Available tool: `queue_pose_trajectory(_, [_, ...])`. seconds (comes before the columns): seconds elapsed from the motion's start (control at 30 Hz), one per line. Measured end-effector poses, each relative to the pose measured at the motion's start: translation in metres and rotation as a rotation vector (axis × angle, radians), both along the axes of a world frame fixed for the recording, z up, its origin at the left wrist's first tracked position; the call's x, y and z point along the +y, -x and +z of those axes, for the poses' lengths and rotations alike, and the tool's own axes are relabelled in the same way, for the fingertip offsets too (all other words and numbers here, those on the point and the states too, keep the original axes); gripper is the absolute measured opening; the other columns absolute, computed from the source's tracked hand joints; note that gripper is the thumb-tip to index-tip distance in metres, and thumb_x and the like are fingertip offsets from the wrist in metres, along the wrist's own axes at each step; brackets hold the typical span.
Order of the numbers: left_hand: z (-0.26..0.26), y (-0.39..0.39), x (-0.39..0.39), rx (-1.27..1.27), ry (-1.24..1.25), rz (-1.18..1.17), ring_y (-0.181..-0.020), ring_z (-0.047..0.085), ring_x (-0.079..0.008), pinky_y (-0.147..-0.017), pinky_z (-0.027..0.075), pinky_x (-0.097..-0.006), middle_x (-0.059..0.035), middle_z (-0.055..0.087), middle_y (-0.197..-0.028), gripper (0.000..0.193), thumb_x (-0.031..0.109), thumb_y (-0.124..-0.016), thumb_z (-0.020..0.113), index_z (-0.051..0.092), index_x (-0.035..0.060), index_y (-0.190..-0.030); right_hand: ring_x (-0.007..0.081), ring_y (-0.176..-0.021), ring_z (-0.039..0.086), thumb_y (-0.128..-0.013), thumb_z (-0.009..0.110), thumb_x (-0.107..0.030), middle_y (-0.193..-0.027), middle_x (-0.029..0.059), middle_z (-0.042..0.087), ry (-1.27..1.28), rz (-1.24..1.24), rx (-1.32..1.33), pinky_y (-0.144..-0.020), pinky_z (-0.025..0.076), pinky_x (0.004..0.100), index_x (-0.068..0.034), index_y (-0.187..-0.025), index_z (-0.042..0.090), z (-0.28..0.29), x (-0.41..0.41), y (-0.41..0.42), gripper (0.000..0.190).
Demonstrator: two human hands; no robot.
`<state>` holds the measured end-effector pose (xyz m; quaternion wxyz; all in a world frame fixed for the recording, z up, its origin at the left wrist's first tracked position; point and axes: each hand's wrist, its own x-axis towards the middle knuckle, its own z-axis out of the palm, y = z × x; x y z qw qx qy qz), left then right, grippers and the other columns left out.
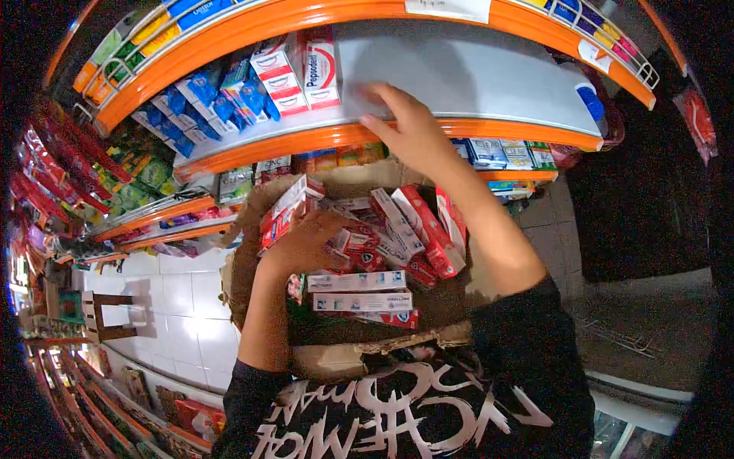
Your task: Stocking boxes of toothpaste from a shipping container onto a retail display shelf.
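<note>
Before me stands a cardboard box (235, 275) with loose toothpaste cartons (427, 229), red and white, lying at various angles. My left hand (307, 241) reaches into it, over the cartons near a tilted red-and-white one (292, 206); its fingertips are partly hidden, and whether they grip a carton is unclear. At the front edge of the white shelf (516, 86), my right hand (401, 123) has its thumb and fingers apart with nothing visible between them. Its fingertips are blurred. Just left of it stand stacked Pepsodent toothpaste cartons (321, 72).
Blue-and-white cartons (200, 103) line the shelf's left part. An orange-edged upper shelf (344, 14) with a wire guard overhangs it. Sachets (504, 154) fill a lower shelf behind the box. A wooden stool (94, 315) stands on the tiled floor (172, 298) at left.
</note>
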<state>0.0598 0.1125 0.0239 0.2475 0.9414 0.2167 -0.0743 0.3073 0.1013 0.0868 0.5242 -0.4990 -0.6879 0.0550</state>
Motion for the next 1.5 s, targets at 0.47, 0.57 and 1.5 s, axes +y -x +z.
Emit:
queue_pose_trajectory(0.47, [0.009,-0.011,0.003,-0.51,0.387,0.475,-0.094,0.058,-0.0215,-0.088,0.04,-0.0333,-0.0125,0.063,-0.101,0.04,0.035,-0.09,0.051,0.056,0.0025,-0.114,0.0454,-0.108,0.047,-0.074,0.07,-0.035,-0.123,0.0308,0.04,0.828,-0.486,-0.57,-0.09,0.041,0.0464,-0.007,-0.127,0.038,-0.104,-0.142,-0.028,0.068])
queue_pose_trajectory(0.57, [0.012,-0.008,0.005,-0.635,0.43,0.585,-0.088,0.057,-0.0144,-0.08,0.044,-0.029,-0.0101,0.064,-0.094,0.033,0.028,-0.092,0.051,0.057,0.0008,-0.11,0.0467,-0.106,0.048,-0.061,0.075,-0.043,-0.116,0.0303,0.045,0.979,-0.386,-0.468,-0.089,0.042,0.0468,-0.009,-0.127,0.041,-0.117,-0.143,-0.029,0.082])
queue_pose_trajectory(1.5, [-0.022,-0.003,-0.036,-0.765,1.23,0.368,-0.115,0.046,-0.0226,-0.098,0.037,-0.0376,-0.0088,0.05,-0.122,0.083,0.038,-0.062,0.077,0.04,0.0037,-0.128,0.0349,-0.134,0.016,-0.084,0.063,-0.028,-0.142,0.0195,0.015,0.513,0.172,0.103,-0.108,0.019,0.0409,-0.003,-0.122,0.049,-0.014,-0.121,0.073,0.047])
